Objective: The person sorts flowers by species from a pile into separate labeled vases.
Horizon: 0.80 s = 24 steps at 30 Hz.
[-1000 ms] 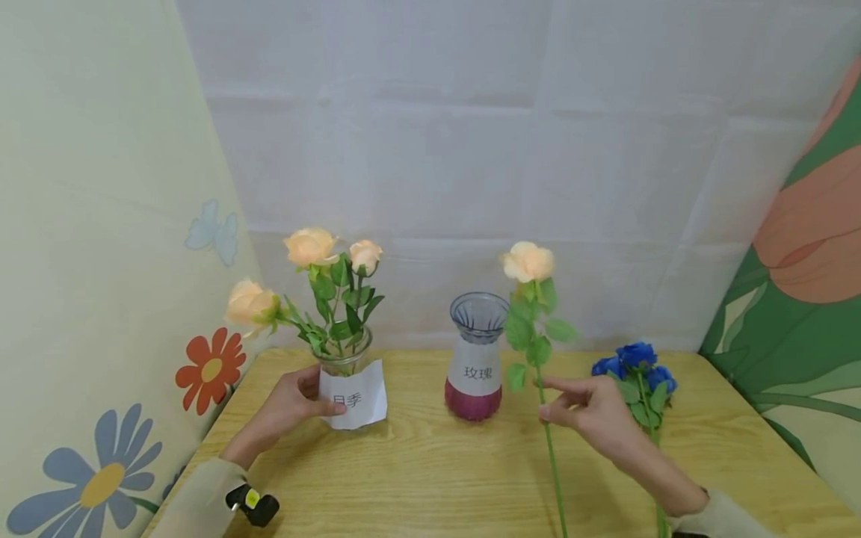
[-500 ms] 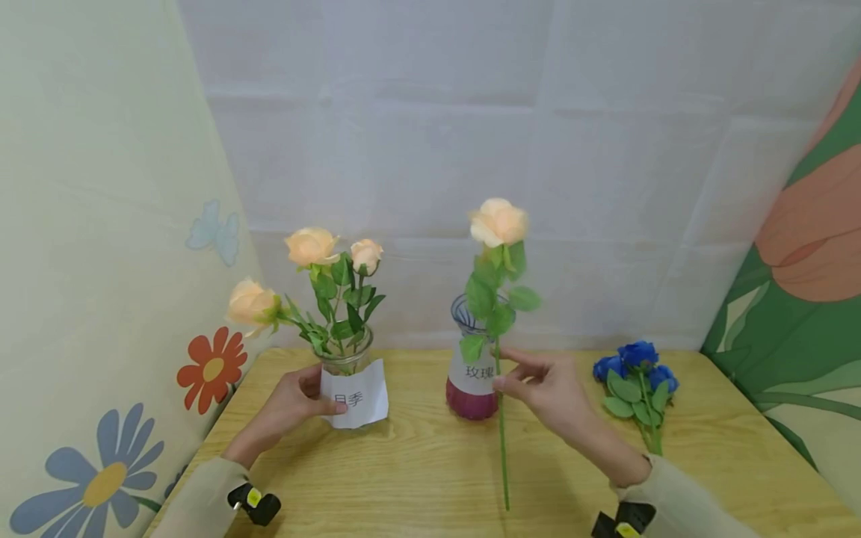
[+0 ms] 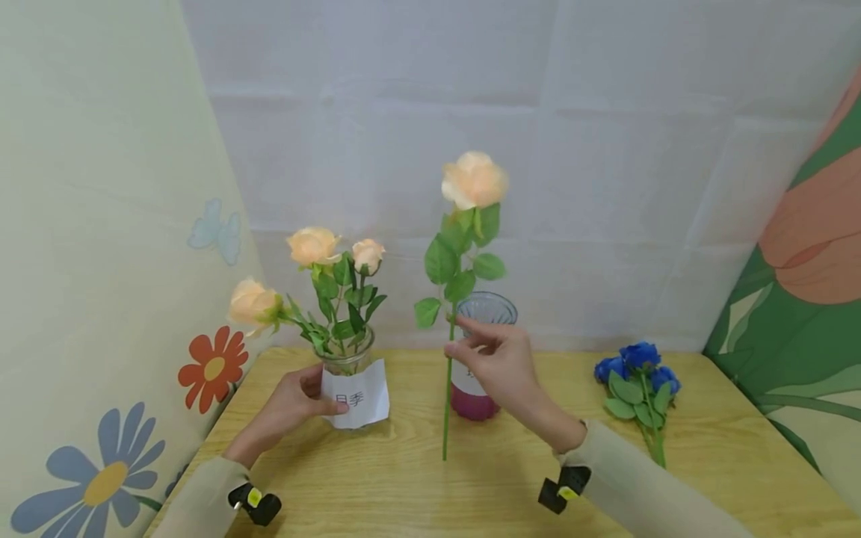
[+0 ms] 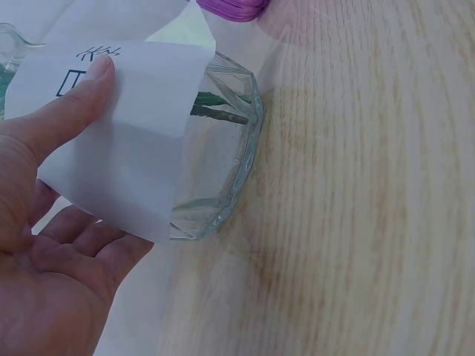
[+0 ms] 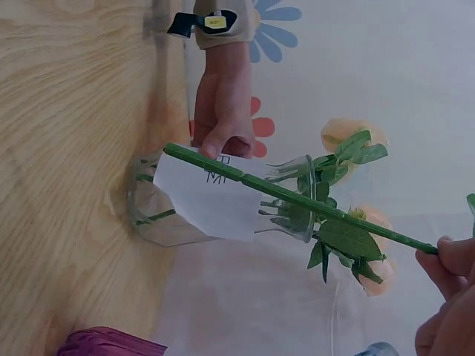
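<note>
My left hand (image 3: 296, 403) grips a clear glass vase (image 4: 237, 159), its thumb lying over the white paper label (image 3: 363, 400) on the front. Three peach roses (image 3: 313, 246) with green leaves stand in that vase, their stem ends showing through the glass in the left wrist view. Between thumb and fingers, my right hand (image 3: 501, 362) pinches the green stem (image 5: 297, 199) of a single peach rose (image 3: 474, 181). The rose is upright in the head view, its lower stem end hanging free. Behind the right hand, a second vase (image 3: 474, 406) with a magenta base is partly hidden.
Several blue roses (image 3: 639, 356) lie on the wooden table (image 3: 377, 493) at the right. A white cloth (image 3: 430, 112) hangs behind the table. Panels with printed flowers (image 3: 214, 368) stand at either side.
My right hand has moved left and upward with the peach rose, passing in front of the magenta-based vase. My left hand has stayed on the clear vase.
</note>
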Motion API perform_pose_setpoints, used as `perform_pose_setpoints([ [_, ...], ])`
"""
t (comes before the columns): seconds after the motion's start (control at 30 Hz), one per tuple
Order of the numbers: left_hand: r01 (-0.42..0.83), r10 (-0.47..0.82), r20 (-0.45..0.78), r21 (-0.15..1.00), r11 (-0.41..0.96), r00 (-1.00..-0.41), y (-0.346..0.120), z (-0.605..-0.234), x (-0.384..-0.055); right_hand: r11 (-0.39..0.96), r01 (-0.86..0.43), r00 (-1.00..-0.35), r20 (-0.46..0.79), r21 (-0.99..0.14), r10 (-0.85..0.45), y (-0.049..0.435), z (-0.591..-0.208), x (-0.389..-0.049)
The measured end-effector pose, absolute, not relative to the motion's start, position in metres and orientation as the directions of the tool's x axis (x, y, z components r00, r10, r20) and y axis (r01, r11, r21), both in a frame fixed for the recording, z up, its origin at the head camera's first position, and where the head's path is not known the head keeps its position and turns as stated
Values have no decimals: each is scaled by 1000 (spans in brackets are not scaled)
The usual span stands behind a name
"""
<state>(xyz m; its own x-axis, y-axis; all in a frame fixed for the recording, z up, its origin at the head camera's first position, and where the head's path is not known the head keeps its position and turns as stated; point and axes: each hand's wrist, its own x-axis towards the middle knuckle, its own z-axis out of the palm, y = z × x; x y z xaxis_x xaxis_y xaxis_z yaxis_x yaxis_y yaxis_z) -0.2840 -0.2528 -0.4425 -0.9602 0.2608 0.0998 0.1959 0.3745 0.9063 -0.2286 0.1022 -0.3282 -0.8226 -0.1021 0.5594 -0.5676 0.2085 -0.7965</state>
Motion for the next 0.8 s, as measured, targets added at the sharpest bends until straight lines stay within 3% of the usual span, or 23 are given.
perform_pose_setpoints([
  [0.5, 178, 250, 86, 912, 371, -964, -252, -443, -283, 112, -753, -652, 758, -649, 12, 45, -292, -267],
  [0.8, 211, 258, 114, 896, 390, -959, -253, -444, -285, 85, -793, -598, 797, -604, 89, 15, -259, -288],
])
